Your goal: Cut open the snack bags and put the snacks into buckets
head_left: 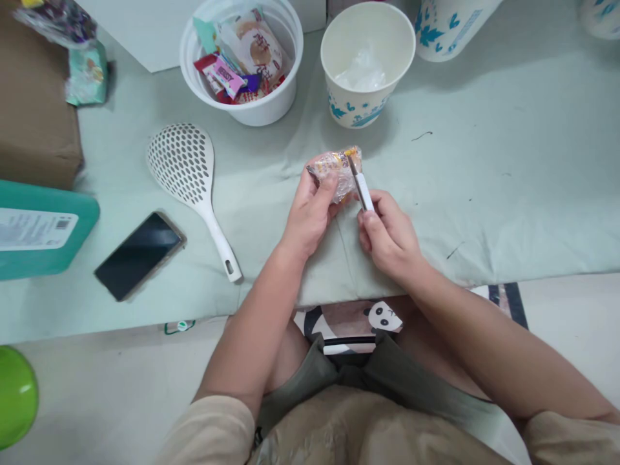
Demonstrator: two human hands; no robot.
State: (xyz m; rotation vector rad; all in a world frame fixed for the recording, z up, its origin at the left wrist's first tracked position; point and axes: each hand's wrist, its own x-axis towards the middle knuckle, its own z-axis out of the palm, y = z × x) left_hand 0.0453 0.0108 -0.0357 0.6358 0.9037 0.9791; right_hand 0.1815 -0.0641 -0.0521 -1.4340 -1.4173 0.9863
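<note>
Near the middle of the table, my left hand [312,210] grips a small clear snack packet [334,171] with orange and yellow print. Its thumb presses on the crinkled plastic. My right hand [387,232] is closed around a slim white-handled knife [363,188]. The dark, narrow tip of the knife touches the right end of the packet, and whether the plastic is cut there I cannot tell. Just beyond both hands stands a paper cup [352,103] with blue leaf print, holding crumpled clear plastic.
A white tub [266,116] holds several wrapped snacks. Left of my hands lie a white slotted ladle [206,194] and a phone [140,255]. A teal container [82,223] and a cardboard box [33,129] stand at the left. Another printed cup [450,29] stands at the back.
</note>
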